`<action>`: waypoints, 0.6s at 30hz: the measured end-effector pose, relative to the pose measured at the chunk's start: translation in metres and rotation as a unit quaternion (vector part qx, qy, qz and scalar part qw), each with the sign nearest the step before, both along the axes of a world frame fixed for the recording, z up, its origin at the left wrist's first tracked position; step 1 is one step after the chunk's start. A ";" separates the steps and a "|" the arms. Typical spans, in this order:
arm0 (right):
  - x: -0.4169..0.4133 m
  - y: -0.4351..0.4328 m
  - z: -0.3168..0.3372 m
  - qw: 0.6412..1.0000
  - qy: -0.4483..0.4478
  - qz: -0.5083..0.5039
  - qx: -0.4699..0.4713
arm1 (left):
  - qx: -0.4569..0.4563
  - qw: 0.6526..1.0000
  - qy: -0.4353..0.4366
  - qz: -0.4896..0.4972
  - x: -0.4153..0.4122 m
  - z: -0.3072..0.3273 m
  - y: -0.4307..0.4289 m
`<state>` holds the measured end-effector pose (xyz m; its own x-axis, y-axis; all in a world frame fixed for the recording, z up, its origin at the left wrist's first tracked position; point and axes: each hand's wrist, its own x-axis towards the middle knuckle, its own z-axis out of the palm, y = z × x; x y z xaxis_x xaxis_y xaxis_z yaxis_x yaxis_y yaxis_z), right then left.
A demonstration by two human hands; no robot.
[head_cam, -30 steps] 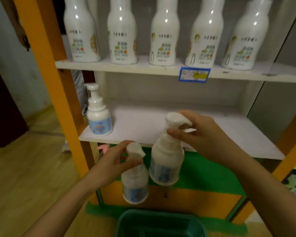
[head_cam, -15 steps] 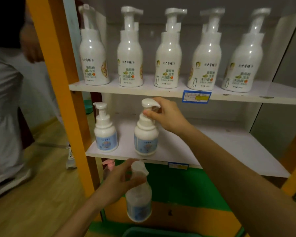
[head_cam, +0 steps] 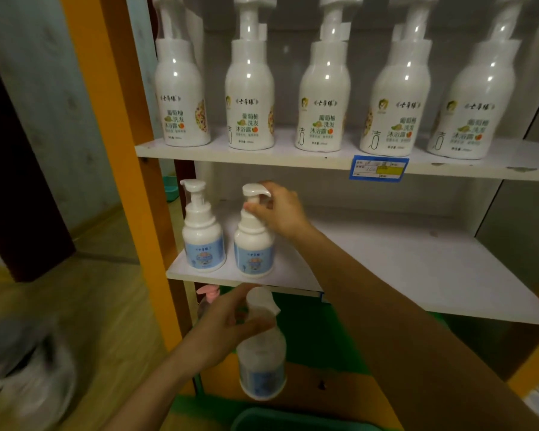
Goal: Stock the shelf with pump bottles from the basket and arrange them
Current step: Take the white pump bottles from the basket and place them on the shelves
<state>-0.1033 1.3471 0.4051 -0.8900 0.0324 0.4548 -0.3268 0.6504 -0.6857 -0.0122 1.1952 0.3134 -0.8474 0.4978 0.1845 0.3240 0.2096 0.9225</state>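
Two small white pump bottles with blue labels stand side by side at the left end of the lower white shelf (head_cam: 417, 269). The left bottle (head_cam: 202, 241) stands free. My right hand (head_cam: 280, 209) grips the pump neck of the second bottle (head_cam: 254, 253), which rests upright on the shelf. Below the shelf's front edge, my left hand (head_cam: 224, 331) holds a third small pump bottle (head_cam: 262, 365) by its neck, hanging in the air. The green basket's rim (head_cam: 293, 423) shows at the bottom edge.
Several tall white pump bottles (head_cam: 251, 98) line the upper shelf (head_cam: 324, 163), which carries a blue price tag (head_cam: 378, 168). An orange post (head_cam: 128, 169) frames the shelf's left side. A pink pump top (head_cam: 209, 292) peeks out under the lower shelf. Wooden floor lies left.
My right hand carried its bottle up from below onto the lower shelf and slid it left, close beside the first bottle. My left hand still holds its bottle below the shelf.
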 end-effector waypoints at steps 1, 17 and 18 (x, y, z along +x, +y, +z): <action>0.000 0.000 0.000 1.000 -0.003 0.000 0.002 | 0.000 1.000 0.001 0.002 0.000 0.001 0.000; 0.154 0.059 -0.106 0.949 -0.189 0.205 -0.146 | 0.008 0.995 0.039 -0.092 -0.011 0.055 0.028; 0.155 0.060 -0.110 0.951 -0.184 0.196 -0.153 | 0.004 0.994 0.041 -0.099 -0.012 0.059 0.032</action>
<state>0.0514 1.4068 0.2951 -0.9578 -0.2548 0.1327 -0.2043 0.2789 -0.9383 -0.0241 1.2273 0.3725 -0.7154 0.6514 0.2528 0.4316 0.1274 0.8930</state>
